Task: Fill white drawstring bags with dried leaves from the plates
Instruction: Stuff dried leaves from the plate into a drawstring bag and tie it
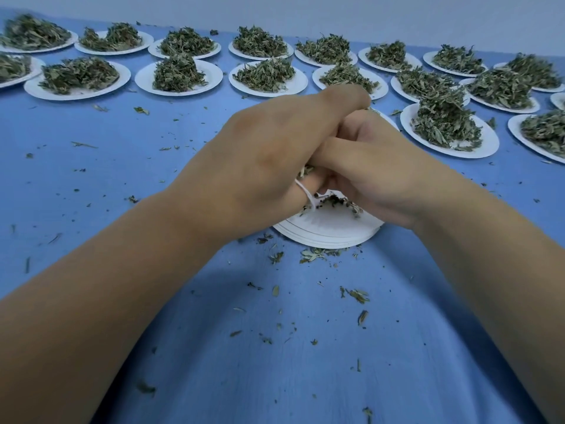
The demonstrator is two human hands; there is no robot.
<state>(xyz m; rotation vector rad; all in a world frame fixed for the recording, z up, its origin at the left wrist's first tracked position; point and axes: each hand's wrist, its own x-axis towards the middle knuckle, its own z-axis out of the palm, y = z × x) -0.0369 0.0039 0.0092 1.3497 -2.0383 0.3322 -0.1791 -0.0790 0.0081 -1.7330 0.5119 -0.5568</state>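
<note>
The left hand point(260, 154) arches over right hand point(376, 175) above stacked plates point(327, 234); white cord point(307, 194) loops one left finger. Both grips hidden: cannot tell.

Head view, steeply down onto table point(91, 185)

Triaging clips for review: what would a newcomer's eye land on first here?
The left hand and right hand bunch together at centre over a stack of white plates, a white drawstring looped round a left finger; what they grip is hidden. Behind, rows of plates heaped with dried leaves span the far edge of the blue table, strewn with leaf crumbs.
</note>
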